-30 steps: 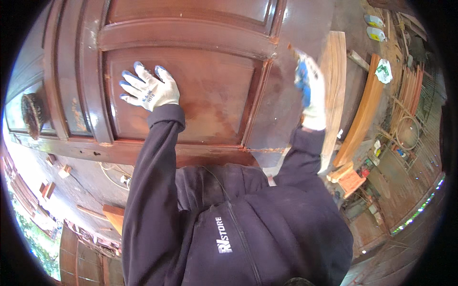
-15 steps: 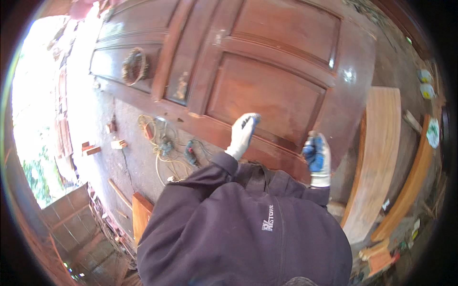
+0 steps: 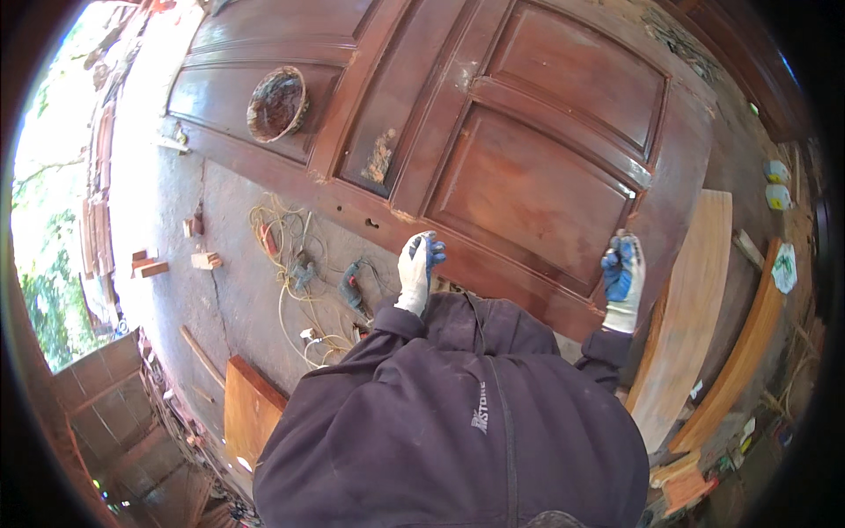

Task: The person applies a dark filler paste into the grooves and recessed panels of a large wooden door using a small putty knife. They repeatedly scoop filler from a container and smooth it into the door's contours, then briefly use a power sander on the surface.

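A large reddish-brown panelled door [image 3: 528, 198] lies in front of me. My left hand [image 3: 415, 271], in a white glove with blue coating, is held just off its near edge. Its fingers are curled, and anything inside them is hidden. Over the door's near right corner is my right hand [image 3: 623, 275], gloved the same way, blue side showing. Those fingers are bent together too; what they hold, if anything, is too small to make out. A round woven basket [image 3: 278, 104], reddish-brown inside, rests on a left panel. Crumbly light material [image 3: 380, 158] lies on the narrow middle panel.
Left of me on the concrete floor are tangled cables [image 3: 280, 255], a teal power tool [image 3: 354, 286], small wood blocks [image 3: 207, 260] and a wooden board [image 3: 246, 405]. Long planks [image 3: 695, 308] lie to my right, near two small yellow-white containers [image 3: 778, 185].
My left hand has drawn back from the panel toward my body, its fingers still curled. The view has shifted, so the door and basket appear farther right. The right hand stays near the corner.
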{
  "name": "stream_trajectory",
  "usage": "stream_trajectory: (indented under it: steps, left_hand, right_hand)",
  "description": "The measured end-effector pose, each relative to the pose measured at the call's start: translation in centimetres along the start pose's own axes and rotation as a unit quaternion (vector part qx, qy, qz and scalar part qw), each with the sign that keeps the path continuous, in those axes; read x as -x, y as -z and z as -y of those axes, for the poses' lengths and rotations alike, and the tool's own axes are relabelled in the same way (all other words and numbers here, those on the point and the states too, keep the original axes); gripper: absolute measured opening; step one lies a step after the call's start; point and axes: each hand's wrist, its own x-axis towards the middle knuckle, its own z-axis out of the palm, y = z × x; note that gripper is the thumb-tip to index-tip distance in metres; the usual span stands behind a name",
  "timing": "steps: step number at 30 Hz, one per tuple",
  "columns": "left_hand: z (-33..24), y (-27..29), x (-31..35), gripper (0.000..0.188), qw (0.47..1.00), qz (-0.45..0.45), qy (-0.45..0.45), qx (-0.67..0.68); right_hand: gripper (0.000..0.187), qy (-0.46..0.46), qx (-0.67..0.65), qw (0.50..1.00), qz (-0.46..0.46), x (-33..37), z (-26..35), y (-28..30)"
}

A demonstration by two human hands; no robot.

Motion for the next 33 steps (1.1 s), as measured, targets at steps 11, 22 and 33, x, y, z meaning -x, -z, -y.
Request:
stream_trajectory:
  steps: [11, 22, 33]
  left_hand:
    - [-9.1, 3.4, -10.3, 0.038, 0.811, 0.207, -0.283, -0.468]
    - [-11.7, 5.8, -9.5, 0.059, 0.811, 0.128, -0.282, -0.497]
    - [-10.4, 8.1, -5.4, 0.060, 0.764, 0.159, -0.300, -0.548]
  right_hand:
    - [0.022, -0.119, 0.098, 0.986, -0.055, 5.4, -14.3, -19.9]
    - [0.020, -0.063, 0.142, 0.983, -0.097, 5.9, -14.8, -21.3]
    - [0.024, -0.018, 0.091, 0.988, -0.127, 11.1, -15.8, -18.0]
